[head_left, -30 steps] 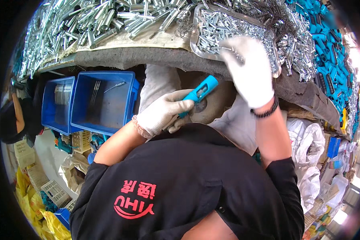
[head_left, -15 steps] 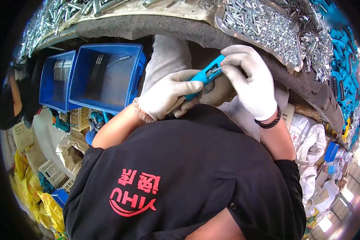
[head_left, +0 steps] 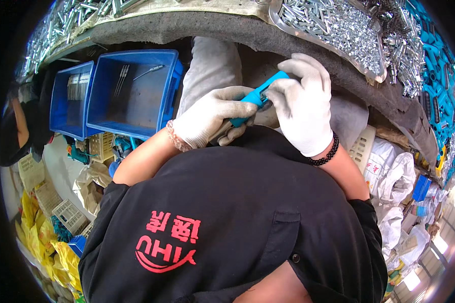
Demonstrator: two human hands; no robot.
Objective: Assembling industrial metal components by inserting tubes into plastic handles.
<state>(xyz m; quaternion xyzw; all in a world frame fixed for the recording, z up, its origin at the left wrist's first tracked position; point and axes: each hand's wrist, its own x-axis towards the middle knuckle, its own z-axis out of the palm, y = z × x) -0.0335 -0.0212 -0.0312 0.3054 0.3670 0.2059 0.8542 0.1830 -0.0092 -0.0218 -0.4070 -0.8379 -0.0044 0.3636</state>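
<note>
My gloved left hand (head_left: 215,115) is wrapped round a turquoise plastic tool handle (head_left: 264,92), which points up and to the right in front of me. One end of the handle shows below the left thumb. My gloved right hand (head_left: 304,106) has its thumb and index finger pinched against the handle's side, near the upper end. Its other fingers are curled above. Whatever the right fingertips hold there is too small and covered to make out.
Two blue bins (head_left: 131,130) with thin metal rods stand at the left. A bench edge covered in grey cloth (head_left: 187,29) curves across the front, bearing metal parts (head_left: 333,35) and turquoise handles (head_left: 434,96). White sacks (head_left: 389,171) lie at the right. Another person's arm (head_left: 20,121) shows far left.
My right hand has shifted slightly left and down, its fingertips closing over the handle's side, where a small metal part showed before. The left hand keeps its hold.
</note>
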